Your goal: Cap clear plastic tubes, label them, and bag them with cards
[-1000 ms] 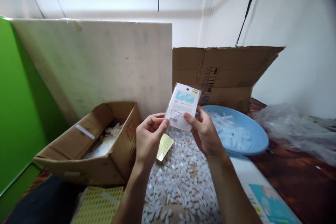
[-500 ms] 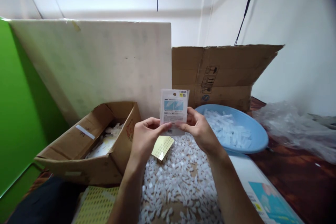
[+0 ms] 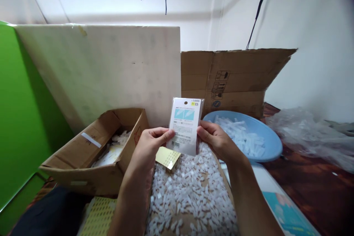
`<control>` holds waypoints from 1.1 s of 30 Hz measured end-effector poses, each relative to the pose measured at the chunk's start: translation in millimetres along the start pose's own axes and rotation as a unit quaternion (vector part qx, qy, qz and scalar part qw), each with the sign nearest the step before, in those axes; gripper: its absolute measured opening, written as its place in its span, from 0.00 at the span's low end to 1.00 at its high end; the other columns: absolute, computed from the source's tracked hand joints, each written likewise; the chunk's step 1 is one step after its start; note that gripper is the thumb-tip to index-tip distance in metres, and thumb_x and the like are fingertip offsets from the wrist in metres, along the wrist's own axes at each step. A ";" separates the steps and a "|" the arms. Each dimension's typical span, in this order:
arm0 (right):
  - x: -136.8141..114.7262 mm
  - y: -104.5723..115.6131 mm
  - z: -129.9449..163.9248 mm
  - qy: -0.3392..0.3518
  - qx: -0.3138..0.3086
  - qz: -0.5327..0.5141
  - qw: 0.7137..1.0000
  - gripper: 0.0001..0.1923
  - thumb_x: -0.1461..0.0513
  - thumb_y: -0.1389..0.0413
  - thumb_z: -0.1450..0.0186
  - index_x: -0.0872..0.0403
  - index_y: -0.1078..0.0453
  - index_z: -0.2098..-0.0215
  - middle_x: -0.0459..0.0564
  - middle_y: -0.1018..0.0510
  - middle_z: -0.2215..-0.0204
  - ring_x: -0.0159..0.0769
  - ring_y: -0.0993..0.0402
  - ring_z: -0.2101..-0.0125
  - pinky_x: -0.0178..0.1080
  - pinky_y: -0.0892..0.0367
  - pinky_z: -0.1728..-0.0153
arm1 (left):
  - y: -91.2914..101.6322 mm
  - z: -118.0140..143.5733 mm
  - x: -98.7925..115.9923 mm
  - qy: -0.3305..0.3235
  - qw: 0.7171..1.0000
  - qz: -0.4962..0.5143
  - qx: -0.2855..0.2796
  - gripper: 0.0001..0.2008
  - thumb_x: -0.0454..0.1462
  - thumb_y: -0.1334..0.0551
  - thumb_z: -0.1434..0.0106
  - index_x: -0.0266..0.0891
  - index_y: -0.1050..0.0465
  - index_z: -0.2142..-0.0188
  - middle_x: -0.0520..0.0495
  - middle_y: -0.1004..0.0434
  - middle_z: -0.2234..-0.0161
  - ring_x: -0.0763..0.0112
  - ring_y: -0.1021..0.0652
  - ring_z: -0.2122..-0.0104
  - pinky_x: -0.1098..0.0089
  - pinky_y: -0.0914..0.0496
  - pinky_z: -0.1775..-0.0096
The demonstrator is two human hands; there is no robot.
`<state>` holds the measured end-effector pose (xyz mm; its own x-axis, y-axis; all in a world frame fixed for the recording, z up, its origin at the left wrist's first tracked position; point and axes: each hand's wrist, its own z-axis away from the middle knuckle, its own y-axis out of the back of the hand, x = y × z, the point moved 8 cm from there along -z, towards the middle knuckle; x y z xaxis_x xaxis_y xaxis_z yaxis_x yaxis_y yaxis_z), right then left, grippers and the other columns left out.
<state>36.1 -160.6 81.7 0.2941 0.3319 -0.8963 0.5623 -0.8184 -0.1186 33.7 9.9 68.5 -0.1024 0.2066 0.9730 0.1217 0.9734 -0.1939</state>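
Note:
A small flat retail packet (image 3: 186,125) in clear wrap stands nearly upright before me, its printed white back with a barcode and two blue pictures towards me. My left hand (image 3: 153,142) pinches its left edge between thumb and fingers. On the opposite edge, my right hand (image 3: 214,138) grips it the same way. Below the packet lie many small white plastic pieces (image 3: 190,191), spread over brown cardboard. A yellow sticker sheet (image 3: 168,158) with rows of small marks rests on them, near my left wrist.
An open cardboard box (image 3: 118,173) with white and yellow items stands left. More yellow sheets (image 3: 98,215) lie in front of it. At right are a blue basin (image 3: 272,143) of clear plastic pieces, a printed white package (image 3: 265,180) and crumpled plastic film (image 3: 309,136).
The packet has come slightly lower and to the right, turning so its right side edge shows. Both hands have shifted their thumbs from its face out to its edges.

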 end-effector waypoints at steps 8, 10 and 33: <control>-9.0 -0.5 1.6 0.071 0.031 -0.041 0.996 0.14 0.53 0.39 0.32 0.53 0.27 0.70 0.46 0.26 0.75 0.32 0.30 0.77 0.35 0.35 0.76 | -10.3 -1.1 2.7 -0.037 0.999 -0.001 -0.014 0.22 0.42 0.27 0.42 0.34 0.22 0.50 0.40 0.17 0.65 0.67 0.19 0.68 0.70 0.24 0.66; -8.0 -3.0 0.6 0.078 0.030 -0.080 0.993 0.14 0.52 0.38 0.33 0.53 0.27 0.70 0.46 0.25 0.74 0.32 0.31 0.77 0.35 0.35 0.76 | -12.9 -1.1 9.4 -0.088 0.995 -0.038 -0.002 0.23 0.42 0.29 0.39 0.37 0.26 0.46 0.42 0.17 0.64 0.67 0.18 0.68 0.70 0.24 0.67; -8.5 -2.1 -3.8 0.055 0.141 -0.090 0.984 0.14 0.50 0.41 0.33 0.51 0.32 0.68 0.44 0.33 0.76 0.32 0.38 0.78 0.35 0.37 0.76 | -63.1 61.0 58.5 -0.524 0.709 -0.471 0.031 0.20 0.27 0.39 0.33 0.48 0.24 0.45 0.46 0.21 0.51 0.65 0.21 0.51 0.66 0.26 0.51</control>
<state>35.4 -159.9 91.2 0.3008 0.5193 -0.7999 0.3802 -0.8345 -0.3988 -40.2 -33.4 130.1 -0.7913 -0.6092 0.0527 -0.5281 0.7242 0.4435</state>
